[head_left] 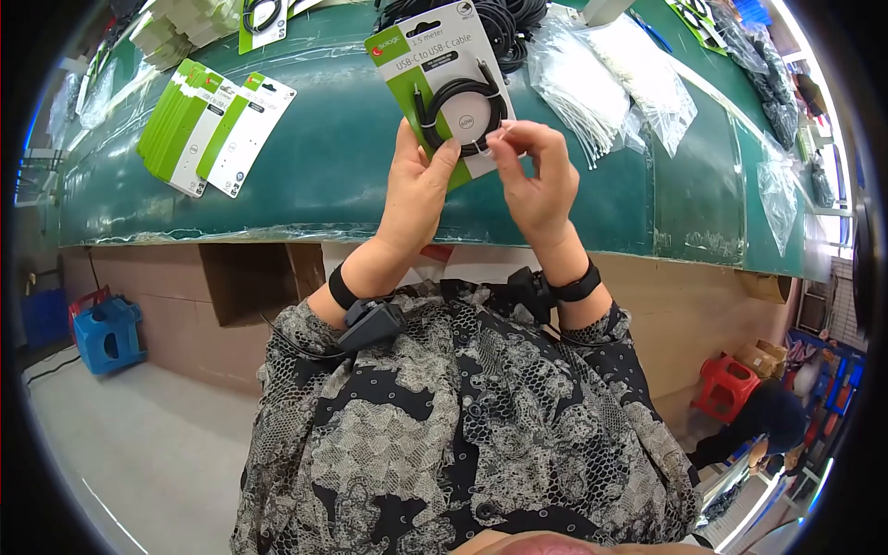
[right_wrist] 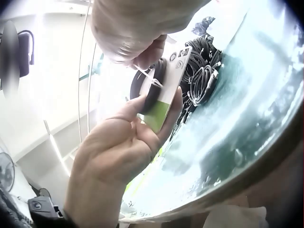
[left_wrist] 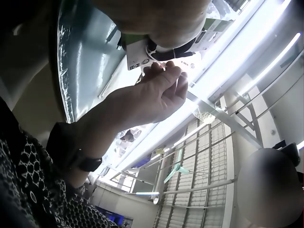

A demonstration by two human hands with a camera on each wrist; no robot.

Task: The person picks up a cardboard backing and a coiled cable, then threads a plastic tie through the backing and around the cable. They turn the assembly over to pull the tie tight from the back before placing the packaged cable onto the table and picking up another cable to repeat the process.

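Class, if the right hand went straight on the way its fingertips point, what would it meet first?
The right hand would probably meet the coiled black cable on its card first, though depth is hard to judge.

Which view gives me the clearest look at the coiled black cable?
Head view: the coiled black cable faces it, nearly whole against the card. Right wrist shows it at a slant; left wrist, only a small part.
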